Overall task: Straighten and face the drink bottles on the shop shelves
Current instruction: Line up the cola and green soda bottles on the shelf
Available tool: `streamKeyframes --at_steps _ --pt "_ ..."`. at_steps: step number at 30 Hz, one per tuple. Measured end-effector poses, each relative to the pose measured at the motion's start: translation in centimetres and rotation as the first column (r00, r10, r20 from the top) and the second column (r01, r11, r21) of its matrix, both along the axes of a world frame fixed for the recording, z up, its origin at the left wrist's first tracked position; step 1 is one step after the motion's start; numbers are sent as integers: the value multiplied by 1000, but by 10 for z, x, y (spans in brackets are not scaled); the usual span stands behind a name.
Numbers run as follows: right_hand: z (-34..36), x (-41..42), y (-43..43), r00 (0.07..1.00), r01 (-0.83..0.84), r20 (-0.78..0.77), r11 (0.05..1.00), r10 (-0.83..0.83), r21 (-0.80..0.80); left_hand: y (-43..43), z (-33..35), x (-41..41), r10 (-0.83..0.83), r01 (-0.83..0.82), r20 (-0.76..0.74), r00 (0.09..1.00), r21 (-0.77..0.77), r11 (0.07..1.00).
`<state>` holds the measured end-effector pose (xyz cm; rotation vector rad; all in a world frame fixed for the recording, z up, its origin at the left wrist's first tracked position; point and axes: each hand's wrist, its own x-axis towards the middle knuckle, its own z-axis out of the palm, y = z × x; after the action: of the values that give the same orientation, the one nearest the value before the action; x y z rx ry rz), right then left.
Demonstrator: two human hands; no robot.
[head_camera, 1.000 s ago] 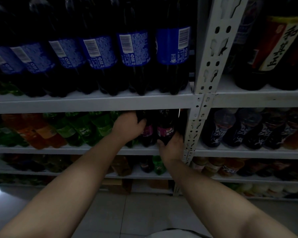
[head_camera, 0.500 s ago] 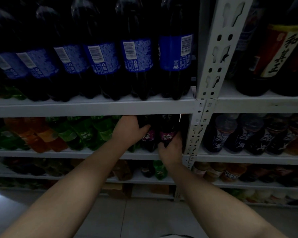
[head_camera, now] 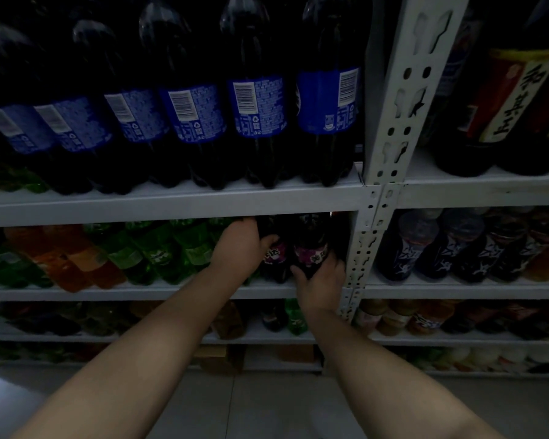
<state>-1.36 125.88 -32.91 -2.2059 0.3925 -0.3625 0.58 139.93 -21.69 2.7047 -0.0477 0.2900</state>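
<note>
We see a row of big bottles (head_camera: 257,106) on the top shelf (head_camera: 171,207). A post (head_camera: 403,90) stands right of them, with tall bottles (head_camera: 504,99) on its far side. Under that is the middle shelf (head_camera: 108,293). On it, just left of the post, two bottles stand side by side. Our left hand (head_camera: 238,248) holds the left bottle (head_camera: 274,256), and our right hand (head_camera: 320,286) holds the right bottle (head_camera: 311,245) low down. Leaning bottles (head_camera: 159,248) sit left of our left hand. Small bottles (head_camera: 450,248) sit right of the post. A low shelf (head_camera: 45,337) lies below.
</note>
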Motion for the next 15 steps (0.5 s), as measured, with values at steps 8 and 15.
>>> streamKeyframes --at_steps 8,15 --pt "-6 -1 5 997 -50 67 995 44 90 4 -4 0 -9 9 44 999 -3 1000" --pt "4 5 13 996 68 -65 997 -66 34 1 -9 1 0 0 27 1000 2 1000"
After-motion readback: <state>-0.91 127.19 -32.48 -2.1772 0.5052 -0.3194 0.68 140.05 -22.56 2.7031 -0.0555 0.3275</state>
